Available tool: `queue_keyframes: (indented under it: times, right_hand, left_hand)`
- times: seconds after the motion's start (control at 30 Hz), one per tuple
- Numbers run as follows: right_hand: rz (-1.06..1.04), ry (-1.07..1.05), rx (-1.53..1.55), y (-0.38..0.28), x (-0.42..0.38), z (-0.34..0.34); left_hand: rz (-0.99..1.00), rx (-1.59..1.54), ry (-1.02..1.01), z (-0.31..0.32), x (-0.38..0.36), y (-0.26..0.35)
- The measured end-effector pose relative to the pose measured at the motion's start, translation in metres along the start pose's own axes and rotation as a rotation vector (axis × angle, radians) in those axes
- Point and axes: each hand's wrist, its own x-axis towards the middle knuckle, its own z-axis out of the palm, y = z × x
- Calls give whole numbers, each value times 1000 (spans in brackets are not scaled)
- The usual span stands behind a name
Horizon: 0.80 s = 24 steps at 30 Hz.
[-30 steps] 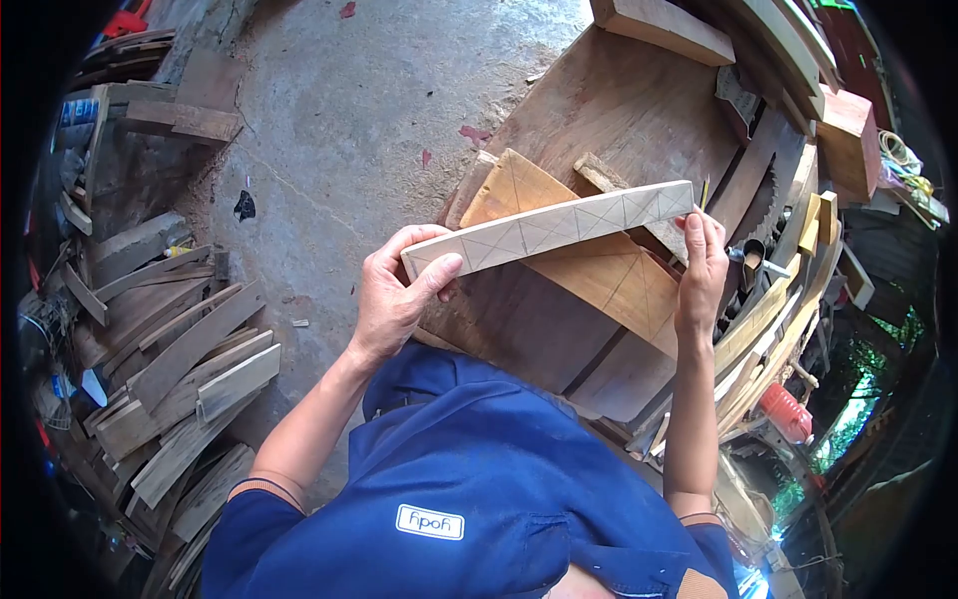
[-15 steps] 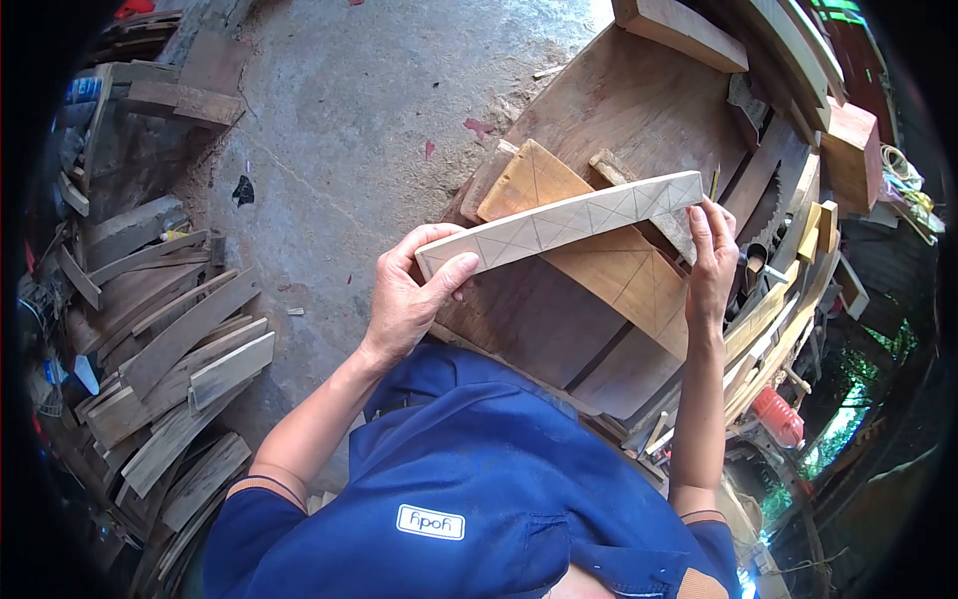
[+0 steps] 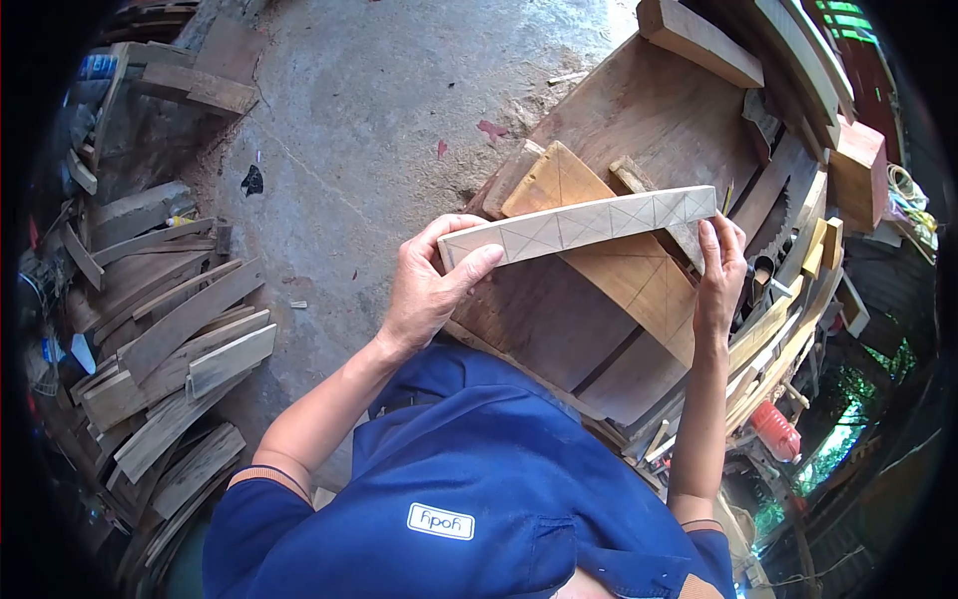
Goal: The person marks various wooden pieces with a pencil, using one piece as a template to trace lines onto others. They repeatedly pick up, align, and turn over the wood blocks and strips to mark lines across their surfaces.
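A pale wooden strip, pencilled with crossing lines in boxes, is held up in front of me, its right end a little higher in view. My left hand is closed round the left end, thumb on the marked face and fingers behind. At the other end, my right hand grips the lower corner with its fingertips. Below the strip lies a wider yellowish board, also pencil-marked, which the strip partly covers. Both are over a brown wooden workbench.
A thick wooden block sits at the bench's far edge. A toothed saw blade and long wood strips line the right side. Stacked planks stand left on the concrete floor. A red plastic container is at lower right.
The strip, both hands and the surroundings appear slightly further right and mostly lower in view. Both hands keep their hold on the strip.
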Motion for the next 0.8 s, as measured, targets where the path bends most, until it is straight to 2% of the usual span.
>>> queue_keyframes:
  times: [0.8]
  right_hand:
    - [0, 21, 62, 1, -10, 1]
  left_hand:
    - [-4, 47, 12, -1, 6, 4]
